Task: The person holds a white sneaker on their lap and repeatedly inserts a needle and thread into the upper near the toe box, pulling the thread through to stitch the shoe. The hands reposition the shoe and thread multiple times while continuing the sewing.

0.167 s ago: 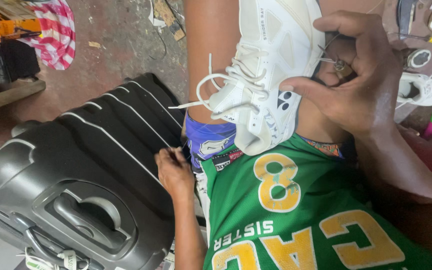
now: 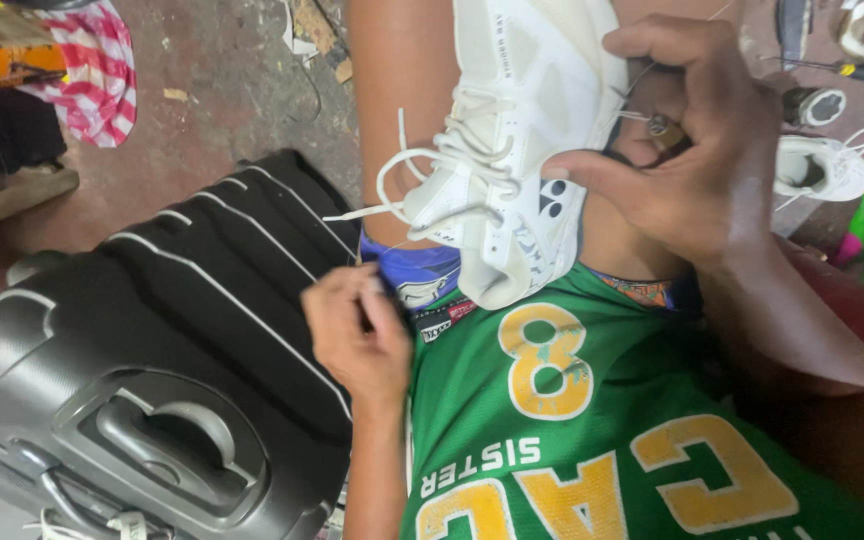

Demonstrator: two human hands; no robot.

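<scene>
1. Fingers of the left hand [image 2: 357,335] are pinched shut on a thin pale thread [image 2: 359,250], low and left of centre, just beside the ribbed black suitcase [image 2: 152,360] that fills the near left of the scene.
2. From that pinch the thread runs up and to the right, toward the white sneaker [image 2: 512,150]; it is too fine to follow all the way.
3. Resting on the person's bare thigh [image 2: 402,80] at the centre, the sneaker has its long axis running near to far, tilted slightly right, with loose white laces [image 2: 422,170] spilling off its left side.
4. Gripping the sneaker's right edge is the right hand [image 2: 692,160], thumb pressed against the side panel and fingers curled over the top; a small dark object sits between them, too hidden to name.
5. That right hand touches the sneaker, while the left hand sits apart from it, nearer and to the left.
6. Nearest the camera, a green jersey [image 2: 602,440] with yellow print covers the torso.
7. Far right, another white shoe [image 2: 822,165] lies on the floor.
</scene>
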